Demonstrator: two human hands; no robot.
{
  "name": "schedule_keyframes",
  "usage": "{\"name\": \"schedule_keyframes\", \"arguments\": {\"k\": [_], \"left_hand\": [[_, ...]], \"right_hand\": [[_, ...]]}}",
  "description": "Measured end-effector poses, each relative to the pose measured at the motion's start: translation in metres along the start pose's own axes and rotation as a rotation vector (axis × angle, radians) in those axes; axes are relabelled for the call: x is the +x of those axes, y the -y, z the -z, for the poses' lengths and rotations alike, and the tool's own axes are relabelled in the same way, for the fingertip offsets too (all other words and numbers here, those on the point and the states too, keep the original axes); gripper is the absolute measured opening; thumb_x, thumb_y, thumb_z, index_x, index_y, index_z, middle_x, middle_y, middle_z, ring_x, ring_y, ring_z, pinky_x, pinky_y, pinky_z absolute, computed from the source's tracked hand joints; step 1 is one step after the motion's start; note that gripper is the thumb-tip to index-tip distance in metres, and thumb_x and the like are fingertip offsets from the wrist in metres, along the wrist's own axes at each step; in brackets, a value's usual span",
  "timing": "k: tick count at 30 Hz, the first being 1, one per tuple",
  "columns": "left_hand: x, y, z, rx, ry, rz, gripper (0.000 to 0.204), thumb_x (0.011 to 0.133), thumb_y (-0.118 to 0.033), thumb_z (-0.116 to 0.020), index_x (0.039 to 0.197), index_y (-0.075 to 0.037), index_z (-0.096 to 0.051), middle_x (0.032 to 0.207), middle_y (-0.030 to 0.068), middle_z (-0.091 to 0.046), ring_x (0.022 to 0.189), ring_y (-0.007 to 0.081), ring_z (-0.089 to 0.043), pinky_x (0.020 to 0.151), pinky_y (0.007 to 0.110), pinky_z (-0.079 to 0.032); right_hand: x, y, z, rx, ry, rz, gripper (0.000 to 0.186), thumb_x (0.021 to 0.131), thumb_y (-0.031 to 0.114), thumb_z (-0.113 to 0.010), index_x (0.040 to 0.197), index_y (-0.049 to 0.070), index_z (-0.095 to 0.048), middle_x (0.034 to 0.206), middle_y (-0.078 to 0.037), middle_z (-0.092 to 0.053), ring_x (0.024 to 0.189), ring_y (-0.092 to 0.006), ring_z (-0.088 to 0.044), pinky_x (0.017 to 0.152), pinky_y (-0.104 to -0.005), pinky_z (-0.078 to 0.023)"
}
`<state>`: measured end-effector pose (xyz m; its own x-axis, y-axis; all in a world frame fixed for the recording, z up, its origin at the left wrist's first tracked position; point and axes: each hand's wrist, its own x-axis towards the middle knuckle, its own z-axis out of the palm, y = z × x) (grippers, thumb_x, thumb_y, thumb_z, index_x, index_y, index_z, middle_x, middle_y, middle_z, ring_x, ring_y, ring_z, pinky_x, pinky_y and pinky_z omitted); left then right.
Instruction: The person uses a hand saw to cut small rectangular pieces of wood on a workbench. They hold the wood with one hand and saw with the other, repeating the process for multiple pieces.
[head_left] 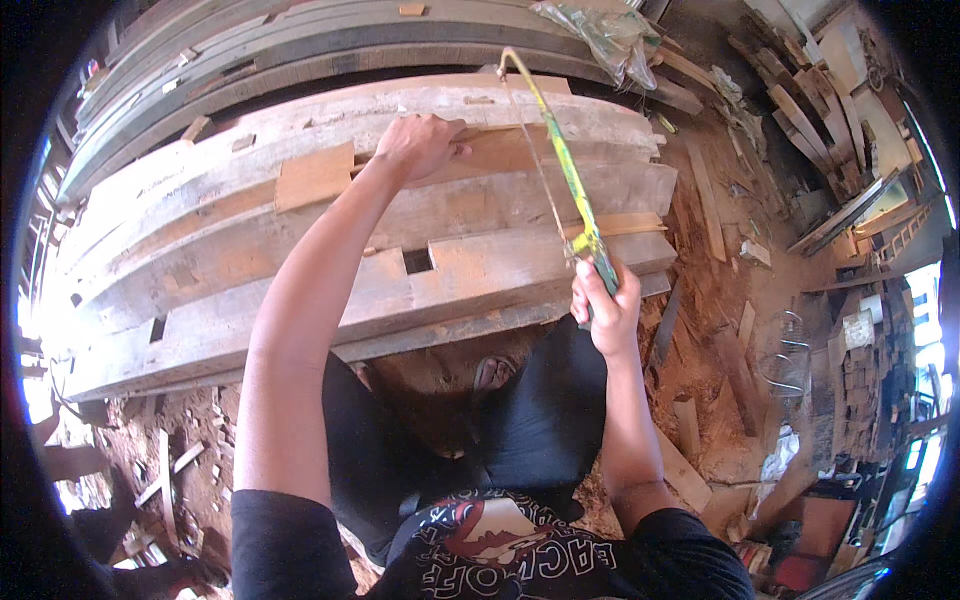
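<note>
My left hand [418, 146] is curled over the edge of a narrow brown wooden piece [496, 150] lying among long, pale weathered timbers [180, 310] with square notches. My right hand [605, 300] is closed round the handle of a yellow and green bow saw [565, 160], held diagonally over the timbers, its thin blade to the right of my left hand. Whether the blade touches wood I cannot tell. A short light-brown board [315, 175] lies left of my left wrist.
More stacked beams [260, 45] lie beyond, with crumpled plastic sheeting [590, 40]. At the right are leaning planks [800, 110], piled offcuts [850, 400] and metal coils [790, 350]. Wood scraps [165, 490] and sawdust cover the floor around my legs and sandalled feet.
</note>
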<state>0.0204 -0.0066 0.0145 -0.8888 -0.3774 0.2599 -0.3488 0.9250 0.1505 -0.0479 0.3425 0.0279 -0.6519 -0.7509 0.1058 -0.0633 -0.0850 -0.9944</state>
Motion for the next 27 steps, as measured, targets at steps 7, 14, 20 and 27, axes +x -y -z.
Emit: {"name": "schedule_keyframes", "arguments": {"k": [7,14,20,27], "left_hand": [[0.023,0.017,0.012,-0.011,0.001,0.03,0.041,0.101,-0.049,-0.06,0.115,-0.012,-0.069,0.1,0.0193,-0.076,0.097,0.0397,-0.073,0.081,0.052,-0.058],[0.02,0.017,-0.015,0.055,0.057,0.017,0.041,0.101,-0.05,-0.057,0.113,-0.012,-0.067,0.092,0.0197,-0.075,0.091,0.0405,-0.073,0.079,0.054,-0.057],[0.032,0.019,-0.011,0.046,0.122,0.074,0.052,0.102,-0.06,-0.049,0.115,-0.014,-0.071,0.1,0.0202,-0.075,0.098,0.04,-0.073,0.086,0.052,-0.057],[0.024,0.016,-0.009,0.009,0.119,0.125,0.049,0.102,-0.059,-0.051,0.115,-0.017,-0.072,0.102,0.0174,-0.076,0.1,0.0388,-0.072,0.088,0.053,-0.057]], "right_hand": [[0.028,0.003,-0.002,0.015,-0.012,0.007,0.024,0.103,0.025,-0.067,0.093,0.006,-0.058,0.067,0.003,-0.052,0.051,-0.0037,-0.047,0.045,-0.0218,-0.038],[0.032,-0.003,0.002,-0.063,-0.008,-0.033,0.027,0.103,0.027,-0.067,0.09,0.006,-0.058,0.068,0.002,-0.054,0.05,-0.0037,-0.049,0.044,-0.0228,-0.038],[0.045,0.004,-0.007,-0.002,-0.007,-0.08,0.028,0.104,0.028,-0.065,0.089,0.006,-0.058,0.066,0.003,-0.052,0.049,-0.0041,-0.047,0.043,-0.0228,-0.038],[0.055,0.025,-0.024,0.031,-0.051,-0.137,0.031,0.105,0.029,-0.062,0.084,0.008,-0.053,0.064,0.001,-0.049,0.045,-0.0073,-0.045,0.041,-0.0254,-0.038]]}}
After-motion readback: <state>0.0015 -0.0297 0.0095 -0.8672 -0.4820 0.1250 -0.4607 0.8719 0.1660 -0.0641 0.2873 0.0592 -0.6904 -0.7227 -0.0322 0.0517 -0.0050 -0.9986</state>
